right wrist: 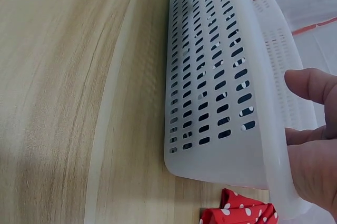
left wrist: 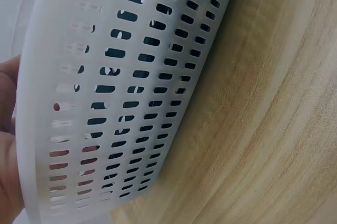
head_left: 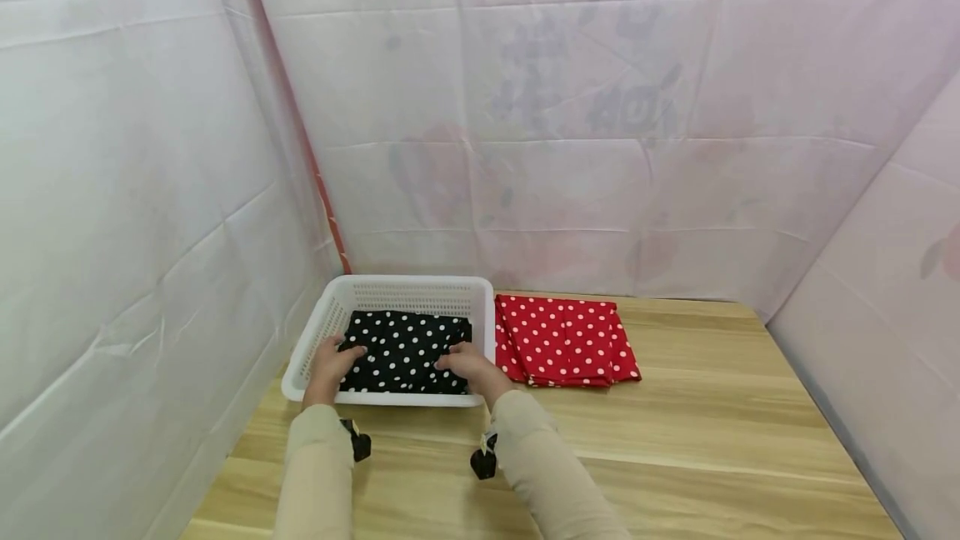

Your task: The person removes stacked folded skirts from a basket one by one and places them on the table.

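Observation:
A folded black cloth with white polka dots [head_left: 401, 357] lies inside a white perforated plastic basket [head_left: 408, 282]. My left hand [head_left: 330, 365] reaches over the front rim to the cloth's left side, thumb over the cloth. On the cloth's right side is my right hand [head_left: 476, 369], thumb pointing inward. In the right wrist view, that right hand [right wrist: 316, 124] shows its thumb spread from the fingers above the rim. The basket wall [left wrist: 121, 77] hides most of the left hand [left wrist: 8, 145] in the left wrist view. Whether fingertips press the cloth is hidden.
A folded red cloth with white polka dots [head_left: 562, 340] lies beside the basket on the right. The wooden table [head_left: 697, 423] extends to the right. White printed sheeting [head_left: 562, 107] stands behind the table and at both sides, close to the basket's left.

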{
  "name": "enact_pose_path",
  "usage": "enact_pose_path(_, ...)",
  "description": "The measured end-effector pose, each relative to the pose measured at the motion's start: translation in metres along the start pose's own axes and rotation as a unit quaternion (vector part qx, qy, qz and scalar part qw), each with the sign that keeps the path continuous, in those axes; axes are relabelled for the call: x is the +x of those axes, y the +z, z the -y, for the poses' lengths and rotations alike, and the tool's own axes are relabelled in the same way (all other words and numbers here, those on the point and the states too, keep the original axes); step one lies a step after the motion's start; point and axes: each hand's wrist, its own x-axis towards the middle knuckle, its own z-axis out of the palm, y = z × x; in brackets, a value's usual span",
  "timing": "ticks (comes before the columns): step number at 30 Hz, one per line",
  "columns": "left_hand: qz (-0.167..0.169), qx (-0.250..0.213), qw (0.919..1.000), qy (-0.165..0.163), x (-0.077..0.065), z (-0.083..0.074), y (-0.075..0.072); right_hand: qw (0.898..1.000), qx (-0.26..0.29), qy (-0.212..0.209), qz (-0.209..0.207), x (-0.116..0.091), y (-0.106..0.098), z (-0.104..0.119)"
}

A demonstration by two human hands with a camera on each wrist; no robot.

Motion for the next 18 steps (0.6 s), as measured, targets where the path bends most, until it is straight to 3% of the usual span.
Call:
enact_pose_path(7, 0.064, 0.031, 0.9972, -0.026, 0.0067, 0.0008, 0.0013, 0.999, 0.015, 0.011, 0.028, 0.0068, -0.0028, -0.0017)
enact_pose_path(18, 0.094, 0.034, 0.9946, -0.028, 0.0074, -0.0002, 0.0038, 0.999, 0.015, 0.009, 0.048, 0.0094, -0.0039, -0.0007)
